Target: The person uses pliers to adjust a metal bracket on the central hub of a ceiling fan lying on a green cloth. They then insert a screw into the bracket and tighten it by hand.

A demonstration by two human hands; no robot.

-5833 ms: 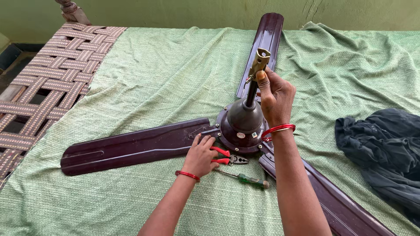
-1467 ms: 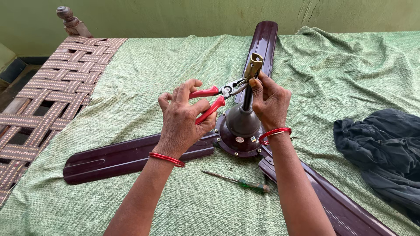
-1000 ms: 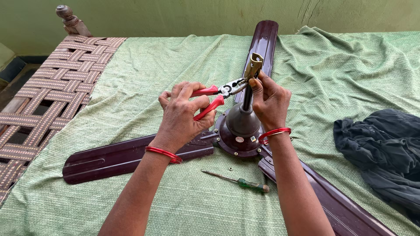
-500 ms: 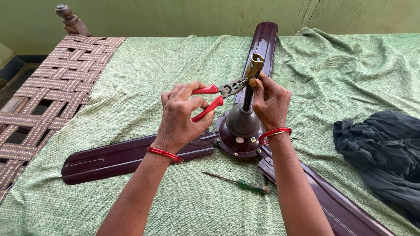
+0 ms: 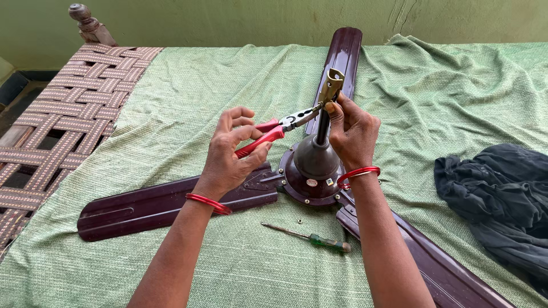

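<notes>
Woven straps of a cot (image 5: pixel 63 120) show at far left, beside a green sheet (image 5: pixel 188 97). On the sheet lies a maroon fan (image 5: pixel 311 171), one blade (image 5: pixel 165 202) pointing left. The left hand (image 5: pixel 231 157) is clamped on red pliers (image 5: pixel 274 131), whose nose meets the fan's upright rod (image 5: pixel 323 122). The right hand (image 5: pixel 353 134) grips that rod. A screwdriver (image 5: pixel 311 238) lies below; a dark cloth (image 5: pixel 502 199) sits at right.

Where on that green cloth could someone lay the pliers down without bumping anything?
Bare green cloth lies between the far blade and the woven cot webbing. More lies right of the far blade, above the dark cloth heap. It is crowded at the fan hub, where left hand, right hand, pliers, screwdriver and a small nut gather.
</notes>
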